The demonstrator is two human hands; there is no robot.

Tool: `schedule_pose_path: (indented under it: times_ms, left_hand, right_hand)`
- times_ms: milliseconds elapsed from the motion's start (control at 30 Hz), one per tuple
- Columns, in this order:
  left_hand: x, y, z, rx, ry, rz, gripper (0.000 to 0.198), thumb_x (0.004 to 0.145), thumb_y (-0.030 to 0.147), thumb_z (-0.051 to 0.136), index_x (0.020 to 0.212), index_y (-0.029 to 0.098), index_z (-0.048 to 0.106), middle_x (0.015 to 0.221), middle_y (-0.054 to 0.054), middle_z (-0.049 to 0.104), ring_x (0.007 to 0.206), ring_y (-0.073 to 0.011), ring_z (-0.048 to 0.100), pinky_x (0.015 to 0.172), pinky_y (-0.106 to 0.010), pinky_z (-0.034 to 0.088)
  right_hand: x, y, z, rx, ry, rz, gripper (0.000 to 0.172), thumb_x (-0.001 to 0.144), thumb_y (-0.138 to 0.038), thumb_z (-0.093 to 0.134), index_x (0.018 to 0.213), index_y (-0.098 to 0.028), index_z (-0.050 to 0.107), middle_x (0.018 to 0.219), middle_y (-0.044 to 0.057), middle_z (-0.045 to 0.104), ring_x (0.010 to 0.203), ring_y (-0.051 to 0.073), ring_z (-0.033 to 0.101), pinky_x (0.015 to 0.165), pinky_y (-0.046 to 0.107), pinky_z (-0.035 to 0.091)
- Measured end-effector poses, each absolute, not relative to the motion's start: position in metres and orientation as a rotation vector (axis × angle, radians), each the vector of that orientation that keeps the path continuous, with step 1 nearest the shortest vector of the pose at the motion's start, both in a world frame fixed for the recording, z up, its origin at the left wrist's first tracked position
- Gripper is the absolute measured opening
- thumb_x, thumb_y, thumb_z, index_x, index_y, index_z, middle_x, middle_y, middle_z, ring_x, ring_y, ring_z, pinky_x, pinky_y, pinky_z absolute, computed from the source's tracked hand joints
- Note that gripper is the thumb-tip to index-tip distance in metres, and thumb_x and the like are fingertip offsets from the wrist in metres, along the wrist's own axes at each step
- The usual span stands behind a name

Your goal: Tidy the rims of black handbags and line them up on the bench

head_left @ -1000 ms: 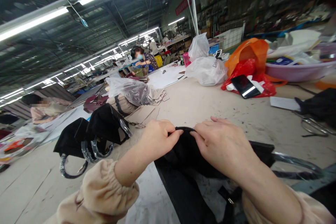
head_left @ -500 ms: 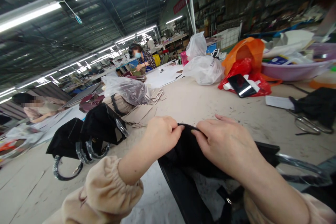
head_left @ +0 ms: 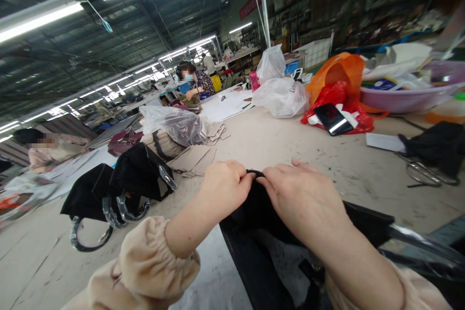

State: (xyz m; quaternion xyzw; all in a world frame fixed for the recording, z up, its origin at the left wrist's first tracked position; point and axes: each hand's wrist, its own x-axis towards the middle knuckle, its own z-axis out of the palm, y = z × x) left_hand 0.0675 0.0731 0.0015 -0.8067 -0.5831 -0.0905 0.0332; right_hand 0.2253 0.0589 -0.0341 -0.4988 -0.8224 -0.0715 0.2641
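A black handbag (head_left: 250, 256) lies in front of me, its handle wrapped in clear plastic (head_left: 421, 240) at the right. My left hand (head_left: 227, 184) is closed, pinching the bag's top edge between thumb and fingers. Close beside it, my right hand (head_left: 300, 193) is closed on the same edge, thumb toward me. Only a short bit of the rim shows between the two hands. The right forearm covers part of the bag, and what lies under the fingers is hidden.
Two black handbags (head_left: 134, 172) with wrapped handles stand at left. Beyond them are cardboard pieces (head_left: 192, 157) and a plastic bag (head_left: 174, 123). A phone (head_left: 334, 118) rests on a red bag (head_left: 341, 94), near a purple basin (head_left: 407, 97) and scissors (head_left: 423, 172). Two co-workers sit farther off.
My right hand has slid left along the bag's edge, nearer my left hand. The left hand stays about where it was. The wrapped handle at right has shifted slightly.
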Motion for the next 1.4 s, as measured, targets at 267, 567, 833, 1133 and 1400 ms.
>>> schedule_pose_path:
  times_ms: [267, 567, 833, 1133, 1400]
  left_hand:
    - [0.068, 0.062, 0.009, -2.632, -1.817, -0.437, 0.024, 0.082, 0.032, 0.059, 0.064, 0.02, 0.068, 0.071, -0.002, 0.07, 0.067, -0.0148, 0.062, 0.062, -0.026, 0.043]
    - [0.064, 0.044, 0.011, -2.443, -2.161, -0.468, 0.046, 0.07, 0.039, 0.07, 0.112, 0.023, 0.057, 0.1, -0.004, 0.072, 0.091, -0.0241, 0.067, 0.081, -0.035, 0.05]
    - [0.077, 0.055, 0.015, -2.416, -1.964, 0.064, 0.03, 0.081, 0.049, 0.053, 0.081, 0.022, 0.065, 0.077, -0.005, 0.071, 0.073, -0.0233, 0.067, 0.058, -0.029, 0.041]
    - [0.081, 0.05, 0.007, -2.408, -1.911, -0.31, 0.03, 0.076, 0.035, 0.066, 0.103, 0.023, 0.06, 0.096, -0.002, 0.07, 0.085, -0.0214, 0.065, 0.072, -0.031, 0.046]
    - [0.073, 0.052, 0.003, -2.503, -1.786, -0.462, 0.01, 0.08, 0.029, 0.064, 0.075, 0.021, 0.068, 0.091, 0.0, 0.067, 0.078, -0.0142, 0.062, 0.072, -0.026, 0.044]
  right_hand:
    - [0.225, 0.062, -0.036, -1.366, -2.153, -0.199, 0.022, 0.085, -0.015, 0.048, 0.067, -0.019, 0.06, 0.065, 0.002, 0.063, 0.065, 0.017, 0.06, 0.098, 0.036, 0.034]
    - [0.23, 0.059, -0.034, -1.392, -2.143, -0.22, 0.022, 0.084, -0.016, 0.049, 0.067, -0.019, 0.062, 0.065, 0.003, 0.064, 0.064, 0.018, 0.061, 0.096, 0.036, 0.036]
    - [0.234, 0.06, -0.035, -1.399, -2.14, -0.242, 0.021, 0.085, -0.019, 0.05, 0.067, -0.019, 0.061, 0.065, 0.002, 0.065, 0.064, 0.018, 0.062, 0.094, 0.035, 0.036]
    - [0.236, 0.062, -0.036, -1.409, -2.127, -0.272, 0.021, 0.085, -0.02, 0.051, 0.066, -0.019, 0.061, 0.064, 0.002, 0.065, 0.063, 0.017, 0.062, 0.092, 0.033, 0.037]
    - [0.234, 0.058, -0.035, -1.427, -2.131, -0.273, 0.021, 0.086, -0.021, 0.051, 0.067, -0.019, 0.061, 0.065, 0.002, 0.065, 0.063, 0.018, 0.062, 0.091, 0.035, 0.038]
